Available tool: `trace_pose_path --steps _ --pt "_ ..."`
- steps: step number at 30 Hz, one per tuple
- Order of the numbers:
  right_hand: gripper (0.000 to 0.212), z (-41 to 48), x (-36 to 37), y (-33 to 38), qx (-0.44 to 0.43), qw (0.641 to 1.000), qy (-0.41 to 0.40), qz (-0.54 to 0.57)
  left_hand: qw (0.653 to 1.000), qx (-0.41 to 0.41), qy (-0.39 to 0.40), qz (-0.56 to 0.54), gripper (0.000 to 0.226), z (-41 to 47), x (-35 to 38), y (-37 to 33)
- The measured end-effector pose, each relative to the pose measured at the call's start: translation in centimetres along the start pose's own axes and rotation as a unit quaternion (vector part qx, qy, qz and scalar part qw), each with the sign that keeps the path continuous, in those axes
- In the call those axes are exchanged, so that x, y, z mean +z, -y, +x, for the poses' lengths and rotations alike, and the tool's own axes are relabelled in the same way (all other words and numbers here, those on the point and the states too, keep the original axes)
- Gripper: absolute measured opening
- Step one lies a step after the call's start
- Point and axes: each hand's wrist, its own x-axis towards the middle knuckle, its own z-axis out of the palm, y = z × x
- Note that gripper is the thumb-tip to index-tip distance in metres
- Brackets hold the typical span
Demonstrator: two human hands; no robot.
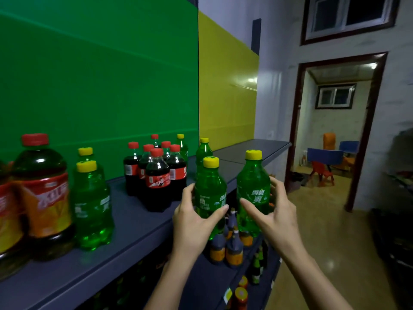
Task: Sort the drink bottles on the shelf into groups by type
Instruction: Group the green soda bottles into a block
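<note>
My left hand (192,218) grips a green soda bottle with a yellow cap (210,186), held off the front edge of the dark shelf (125,233). My right hand (277,211) grips a second green bottle (252,184) beside it. Another green bottle (203,153) stands behind them on the shelf. Several cola bottles with red caps (156,175) are clustered mid-shelf, with one green bottle (182,146) behind them. Two green bottles (91,202) stand at the left next to large iced-tea bottles with red caps (42,193).
A green panel (100,74) and a yellow panel (225,97) back the shelf. Lower shelves hold dark bottles with orange labels (232,249) and more bottles below. To the right a doorway (333,130) opens onto a room with coloured chairs.
</note>
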Motion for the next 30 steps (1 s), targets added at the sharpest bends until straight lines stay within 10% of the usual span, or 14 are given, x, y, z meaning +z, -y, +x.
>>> trace_pose_path --steps 30 --pt "0.068 27.0 16.8 -20.2 -0.056 0.951 0.253 0.171 0.928 -0.079 -0.237 0.276 0.079 18.8 13.4 12.6"
